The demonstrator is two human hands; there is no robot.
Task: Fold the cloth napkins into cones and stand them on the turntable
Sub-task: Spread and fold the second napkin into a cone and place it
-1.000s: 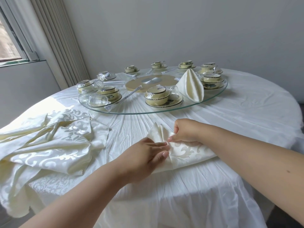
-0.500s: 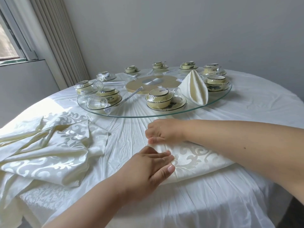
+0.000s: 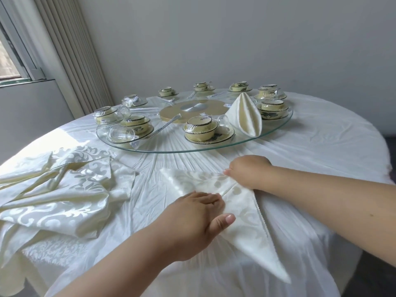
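Two bare hands work on one cream napkin (image 3: pixel 242 202) spread on the near part of the white tablecloth (image 3: pixel 321 151), between the person and the glass turntable (image 3: pixel 171 147). The napkin lies as a long flat wedge: its wide end is toward the turntable, and its point reaches down to the near right, over the table's edge. The left hand (image 3: pixel 192 224) lies on the napkin's left side with its fingers curled onto the fabric and the thumb stretched out on top; whether it pinches the cloth or only presses it down cannot be told. The right hand (image 3: pixel 249 170) is at the napkin's far right edge, its fingers curled and gripping the cloth there.

One folded napkin cone (image 3: pixel 245 116) already stands upright on the right part of the turntable, just left of a stacked cup set (image 3: pixel 272 108). More yellow cup-and-saucer sets ring the glass, one wrapped bowl (image 3: pixel 200 130) sitting at its near edge. A round yellow hub (image 3: pixel 192 110) shows at the turntable's middle.

On the left of the table, well apart from the hands, a loose pile of unfolded napkins (image 3: pixel 55 189) lies rumpled. Vertical blinds (image 3: pixel 72 50) hang at the far left beside a window.
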